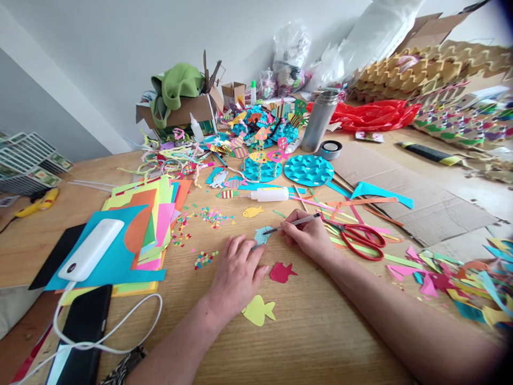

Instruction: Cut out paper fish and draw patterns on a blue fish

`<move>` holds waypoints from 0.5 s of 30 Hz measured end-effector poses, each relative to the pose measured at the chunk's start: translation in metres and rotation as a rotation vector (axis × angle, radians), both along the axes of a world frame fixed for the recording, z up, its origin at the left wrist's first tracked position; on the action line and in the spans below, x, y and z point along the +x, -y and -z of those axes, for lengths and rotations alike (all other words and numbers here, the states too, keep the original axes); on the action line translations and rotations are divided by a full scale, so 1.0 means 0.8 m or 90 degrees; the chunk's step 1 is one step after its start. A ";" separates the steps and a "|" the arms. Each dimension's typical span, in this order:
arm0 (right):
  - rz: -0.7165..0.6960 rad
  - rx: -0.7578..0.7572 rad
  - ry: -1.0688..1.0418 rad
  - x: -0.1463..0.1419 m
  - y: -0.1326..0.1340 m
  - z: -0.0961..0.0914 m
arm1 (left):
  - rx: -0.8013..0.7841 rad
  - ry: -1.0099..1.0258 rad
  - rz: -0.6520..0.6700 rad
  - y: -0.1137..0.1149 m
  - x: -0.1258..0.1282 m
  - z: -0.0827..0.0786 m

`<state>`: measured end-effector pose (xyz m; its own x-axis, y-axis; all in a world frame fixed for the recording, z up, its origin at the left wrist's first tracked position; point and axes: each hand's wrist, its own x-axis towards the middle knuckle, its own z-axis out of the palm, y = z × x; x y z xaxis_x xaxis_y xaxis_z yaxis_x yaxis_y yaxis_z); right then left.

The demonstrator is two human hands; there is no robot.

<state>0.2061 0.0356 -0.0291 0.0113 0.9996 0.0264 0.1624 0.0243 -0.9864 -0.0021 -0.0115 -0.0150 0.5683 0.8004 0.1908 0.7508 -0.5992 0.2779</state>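
A small blue paper fish (263, 236) with dark lines on it lies on the table between my hands. My right hand (305, 235) grips a pen (294, 222), whose tip meets the fish. Fingers stretched out, my left hand (239, 267) lies flat on the wood, its fingertips at the fish's lower left edge. Around them lie a yellow-orange paper fish (252, 212), a red paper fish (282, 272) and a yellow-green paper fish (258, 311), the last partly under my left wrist. Red-handled scissors (363, 239) rest just right of my right hand.
A white glue bottle (272, 194) lies beyond the fish. Coloured paper sheets (100, 230), a white power bank (91, 249) and a black phone (82, 334) with a looping cable are at left. Paper scraps (452, 278) cover the right. A metal flask (319, 122) stands behind.
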 end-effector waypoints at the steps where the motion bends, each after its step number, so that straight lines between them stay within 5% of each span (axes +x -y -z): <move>1: 0.001 -0.001 0.002 0.000 0.000 0.000 | 0.001 0.000 0.000 0.000 0.000 0.000; 15: -0.004 -0.022 0.002 -0.001 0.000 -0.001 | 0.011 -0.003 0.002 0.000 -0.001 0.001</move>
<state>0.2056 0.0356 -0.0280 0.0048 1.0000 -0.0073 0.1662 -0.0080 -0.9861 -0.0026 -0.0114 -0.0155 0.5723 0.7947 0.2022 0.7498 -0.6069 0.2634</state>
